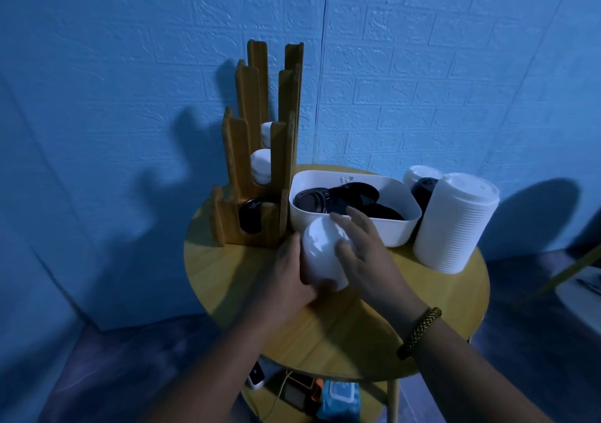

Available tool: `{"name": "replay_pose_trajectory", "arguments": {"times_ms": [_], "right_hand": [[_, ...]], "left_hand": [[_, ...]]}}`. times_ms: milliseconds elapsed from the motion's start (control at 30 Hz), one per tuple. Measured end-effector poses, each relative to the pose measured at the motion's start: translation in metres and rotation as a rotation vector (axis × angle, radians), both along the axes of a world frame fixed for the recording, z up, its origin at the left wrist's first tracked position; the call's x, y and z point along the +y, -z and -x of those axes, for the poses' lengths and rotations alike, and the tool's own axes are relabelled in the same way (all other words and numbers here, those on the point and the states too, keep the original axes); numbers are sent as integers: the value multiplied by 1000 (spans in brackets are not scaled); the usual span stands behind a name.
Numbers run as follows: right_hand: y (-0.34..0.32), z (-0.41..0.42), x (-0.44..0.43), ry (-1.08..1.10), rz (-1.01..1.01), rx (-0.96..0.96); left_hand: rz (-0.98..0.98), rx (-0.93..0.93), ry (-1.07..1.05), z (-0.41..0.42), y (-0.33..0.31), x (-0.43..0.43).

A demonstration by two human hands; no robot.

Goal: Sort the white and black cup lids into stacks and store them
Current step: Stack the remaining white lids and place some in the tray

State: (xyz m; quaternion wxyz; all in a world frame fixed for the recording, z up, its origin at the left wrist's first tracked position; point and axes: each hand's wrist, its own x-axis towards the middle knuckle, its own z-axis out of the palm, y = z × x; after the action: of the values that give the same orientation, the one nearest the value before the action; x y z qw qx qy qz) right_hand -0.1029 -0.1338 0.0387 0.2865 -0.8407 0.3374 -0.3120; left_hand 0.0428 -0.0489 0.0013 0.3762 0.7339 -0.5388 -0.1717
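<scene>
The only marking in sight is a small raised mark on the far inner wall of the white bin (403, 224), and it is too faint to read. No label or brand can be made out on anything else.

The left hand (289, 269) grips a short white lid stack (322, 253) from its left side, with the thumb curled round the stack's near lower edge. The right hand (364, 253) lies on the same stack from the right. Its fingers are spread and nearly straight, reaching over the far edge, and the thumb presses on the top lid. A braided bracelet (419, 331) sits on the right wrist.

The short white lid stack is just above the round yellow table (247, 279), in front of the bin and close to the wooden holder (234, 162). Whether it touches the tabletop cannot be told.

Loose black lids (341, 199) lie in the bin. The holder stands to the bin's left, with three stepped slots. The front slot holds black lids, and the middle and rear slots hold white ones.

Right of the bin stands a tall white lid stack (452, 224), touching the bin's corner. Behind it are a second white stack (419, 173) and a black stack (422, 191).

A blue packet (338, 396) lies on the shelf under the table.
</scene>
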Motion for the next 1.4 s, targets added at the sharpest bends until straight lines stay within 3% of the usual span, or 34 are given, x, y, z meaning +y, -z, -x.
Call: {"name": "replay_pose_trajectory", "arguments": {"times_ms": [167, 400, 567, 800, 1067, 1233, 1400], "right_hand": [[0, 1, -4, -118, 8, 117], [-3, -9, 3, 78, 187, 208], [6, -12, 1, 71, 248, 232], [6, 5, -2, -86, 105, 83], [5, 2, 5, 38, 222, 120], [-5, 12, -1, -71, 45, 97], [-2, 8, 1, -43, 84, 101]], "left_hand": [[-27, 49, -10, -5, -1, 1], [-14, 76, -7, -5, 1, 1], [-21, 71, 8, -5, -1, 4], [-45, 72, 36, -2, -4, 6], [-40, 104, 41, -5, -3, 7], [-25, 106, 54, -1, -5, 8], [-25, 88, 48, -3, -2, 7]]}}
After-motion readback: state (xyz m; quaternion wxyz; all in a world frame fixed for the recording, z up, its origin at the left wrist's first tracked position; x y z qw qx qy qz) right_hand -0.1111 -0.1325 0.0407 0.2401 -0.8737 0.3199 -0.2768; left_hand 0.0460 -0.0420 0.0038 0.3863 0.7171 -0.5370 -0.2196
